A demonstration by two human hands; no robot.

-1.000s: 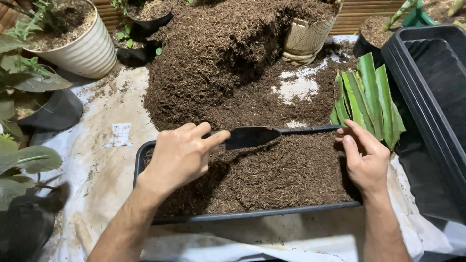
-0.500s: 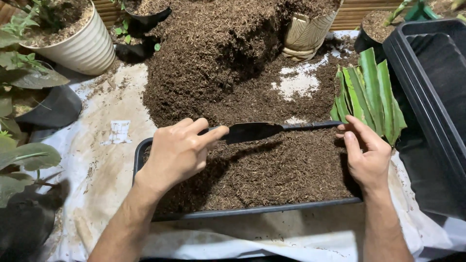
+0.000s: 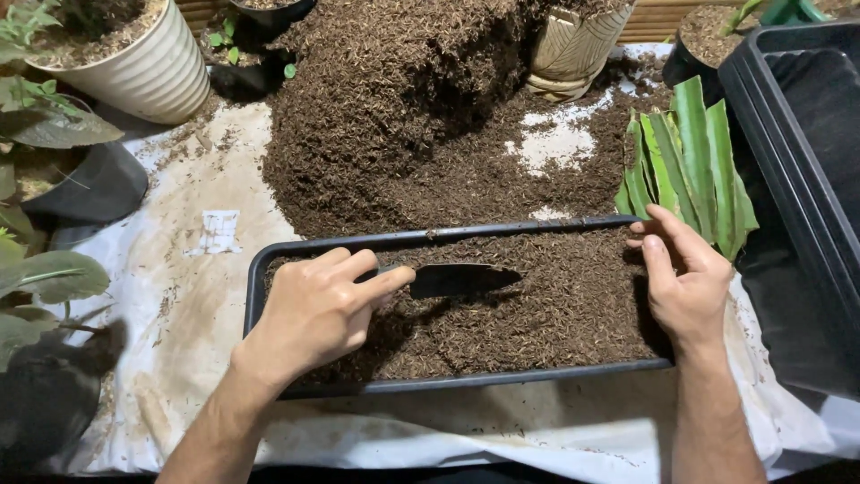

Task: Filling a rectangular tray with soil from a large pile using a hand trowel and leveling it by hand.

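A black rectangular planter tray (image 3: 466,384) filled with brown soil lies in front of me on a white sheet. My left hand (image 3: 313,309) grips a small black trowel (image 3: 461,280), its blade held flat just above the soil in the tray's middle. My right hand (image 3: 685,282) rests on the tray's right end, fingers curled over the rim.
A big heap of loose soil (image 3: 403,99) lies behind the tray. Cut green leaves (image 3: 690,161) lie at the right, next to a large black bin (image 3: 797,170). A white ribbed pot (image 3: 134,67), a patterned pot (image 3: 573,49) and leafy plants (image 3: 45,278) stand around.
The tray has come nearer to me and now sits wholly in view. The trowel blade has shifted from the tray's far rim to over the soil in the middle.
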